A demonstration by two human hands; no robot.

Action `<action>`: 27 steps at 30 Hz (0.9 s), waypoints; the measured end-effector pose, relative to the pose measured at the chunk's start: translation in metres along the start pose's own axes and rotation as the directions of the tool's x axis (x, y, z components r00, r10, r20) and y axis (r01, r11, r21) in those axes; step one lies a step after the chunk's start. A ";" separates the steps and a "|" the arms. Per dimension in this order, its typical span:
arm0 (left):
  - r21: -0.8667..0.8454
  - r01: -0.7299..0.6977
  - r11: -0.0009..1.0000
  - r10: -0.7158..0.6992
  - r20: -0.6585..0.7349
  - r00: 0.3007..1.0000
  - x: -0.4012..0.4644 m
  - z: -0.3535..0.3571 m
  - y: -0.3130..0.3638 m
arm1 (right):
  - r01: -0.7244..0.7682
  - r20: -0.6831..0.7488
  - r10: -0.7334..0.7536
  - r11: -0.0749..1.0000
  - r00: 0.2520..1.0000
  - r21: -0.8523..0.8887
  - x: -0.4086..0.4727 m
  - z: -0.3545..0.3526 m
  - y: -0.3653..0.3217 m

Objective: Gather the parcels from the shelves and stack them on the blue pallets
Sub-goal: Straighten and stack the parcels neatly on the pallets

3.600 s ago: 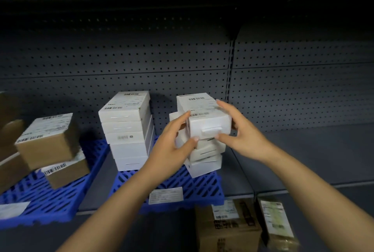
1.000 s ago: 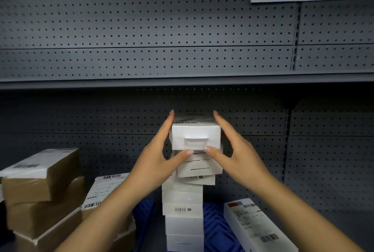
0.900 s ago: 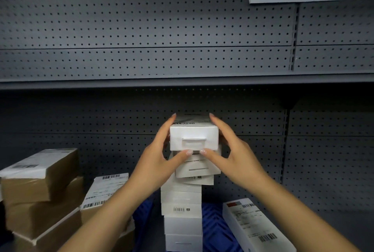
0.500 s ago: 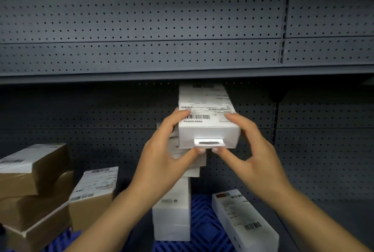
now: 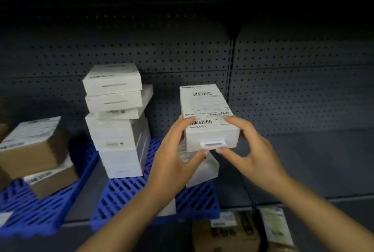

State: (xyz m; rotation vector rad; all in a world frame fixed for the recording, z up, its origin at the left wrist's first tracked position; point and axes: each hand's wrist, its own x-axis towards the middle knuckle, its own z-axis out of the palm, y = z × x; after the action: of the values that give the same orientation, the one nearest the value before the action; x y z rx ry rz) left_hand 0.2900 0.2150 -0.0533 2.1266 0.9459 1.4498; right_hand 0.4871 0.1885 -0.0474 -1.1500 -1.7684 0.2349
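Observation:
Both hands hold one white parcel (image 5: pixel 208 122) with a barcode label, level, in the air. My left hand (image 5: pixel 176 154) grips its left side and my right hand (image 5: pixel 249 148) its right side. Right below it lies another white box (image 5: pixel 204 167) on the middle blue pallet (image 5: pixel 141 193). To the left on the same pallet rises a tall stack of white boxes (image 5: pixel 117 122), its top few skewed.
A second blue pallet (image 5: pixel 26 211) at the left carries brown cardboard parcels (image 5: pixel 32 146). The grey shelf surface (image 5: pixel 307 160) stretches to the right. Below the shelf edge stand a brown carton (image 5: pixel 224 233) and a green-labelled packet (image 5: pixel 277 227). A pegboard wall backs the shelf.
I lifted the top white parcel off the tall stack and carried it right and down, over the low box on the pallet. The view tilted downward.

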 end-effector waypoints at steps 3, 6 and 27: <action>0.052 0.085 0.995 -0.087 0.037 0.995 -0.016 0.016 -0.022 | -0.062 0.094 0.060 0.998 0.994 0.020 -0.009 0.009 0.029; 0.107 0.145 0.984 -0.153 0.063 0.986 -0.028 0.024 -0.040 | -0.105 0.162 0.093 0.992 0.982 0.066 -0.016 0.025 0.051; 0.309 0.300 0.903 -0.364 0.177 0.914 -0.037 0.024 -0.087 | -0.249 0.248 0.240 0.968 0.939 0.007 -0.019 0.075 0.078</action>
State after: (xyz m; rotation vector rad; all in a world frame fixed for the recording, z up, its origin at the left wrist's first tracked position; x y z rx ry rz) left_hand 0.2769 0.2497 -0.1434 2.1238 1.4054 0.9231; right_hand 0.4750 0.2389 -0.1439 -1.3601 -1.8211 0.5801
